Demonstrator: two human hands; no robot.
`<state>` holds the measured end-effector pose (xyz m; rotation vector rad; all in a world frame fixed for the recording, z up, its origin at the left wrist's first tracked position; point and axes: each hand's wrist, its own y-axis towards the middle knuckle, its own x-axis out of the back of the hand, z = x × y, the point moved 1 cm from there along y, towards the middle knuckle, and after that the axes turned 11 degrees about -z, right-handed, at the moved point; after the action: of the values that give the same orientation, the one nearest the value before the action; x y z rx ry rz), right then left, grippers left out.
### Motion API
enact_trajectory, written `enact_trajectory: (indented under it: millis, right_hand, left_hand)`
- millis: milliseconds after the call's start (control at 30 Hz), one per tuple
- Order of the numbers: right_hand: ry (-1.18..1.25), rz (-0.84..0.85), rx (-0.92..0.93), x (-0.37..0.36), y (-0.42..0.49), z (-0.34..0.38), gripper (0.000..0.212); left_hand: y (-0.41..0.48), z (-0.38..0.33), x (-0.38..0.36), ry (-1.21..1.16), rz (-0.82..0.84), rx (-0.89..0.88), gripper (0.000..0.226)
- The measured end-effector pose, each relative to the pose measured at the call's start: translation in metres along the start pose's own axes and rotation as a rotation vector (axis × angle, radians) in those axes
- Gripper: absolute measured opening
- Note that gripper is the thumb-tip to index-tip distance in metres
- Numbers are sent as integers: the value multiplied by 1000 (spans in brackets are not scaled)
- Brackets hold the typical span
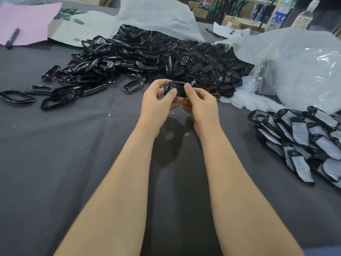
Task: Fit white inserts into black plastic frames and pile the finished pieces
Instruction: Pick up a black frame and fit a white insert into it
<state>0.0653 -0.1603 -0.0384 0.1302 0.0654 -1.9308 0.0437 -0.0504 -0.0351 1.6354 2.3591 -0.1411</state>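
Note:
Both hands hold one black plastic frame (177, 88) above the middle of the table. My left hand (158, 101) pinches its left end, thumb on top. My right hand (200, 103) grips its right end, thumb pressed on the front. No white insert shows in the held frame. A large heap of loose black frames (140, 58) lies beyond the hands. At the right edge, finished pieces with white inserts (304, 143) lie in a pile.
A dark grey cloth (73, 154) covers the table. Clear plastic bags (295, 71) bulge at the back right and another (158, 13) at the back centre. Pink paper (27, 21) with a purple marker (13, 37) lies far left. Stray frames (17, 97) dot the left side.

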Motion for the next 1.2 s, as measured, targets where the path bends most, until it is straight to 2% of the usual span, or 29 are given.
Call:
enact_trajectory:
  millis: [267, 367, 500, 600, 700, 800, 867, 933, 1067, 1200]
  right_hand:
    - [-127, -10, 85, 4, 2, -2, 22]
    - [-3, 66, -4, 3, 1, 0, 20]
    - [150, 207, -134, 4, 1, 2, 22]
    - [146, 178, -141, 3, 1, 1, 20]
    - [35, 102, -59, 2, 2, -2, 17]
    - [-153, 47, 98, 2, 3, -6, 14]
    - [-206, 40, 145, 2, 2, -6, 13]
    - [-135, 55, 73, 2, 3, -4, 12]
    - [153, 153, -191, 5, 5, 0, 14]
    - [202, 175, -231, 6, 5, 1, 13]
  left_hand:
    - [-1, 1, 0, 98, -8, -30, 17]
    - [2, 2, 1, 36, -38, 27, 15]
    - [5, 3, 3, -45, -50, 119, 25]
    - [4, 2, 3, -99, -26, 153, 24]
    - [3, 1, 2, -40, -36, 103, 12]
    - [2, 4, 1, 184, -83, -10, 13]
    - [2, 6, 2, 241, -99, -41, 14]
    - [3, 5, 3, 198, -102, -10, 15]
    - [3, 2, 2, -27, -49, 122, 11]
    - [4, 0, 3, -135, 3, 191, 23]
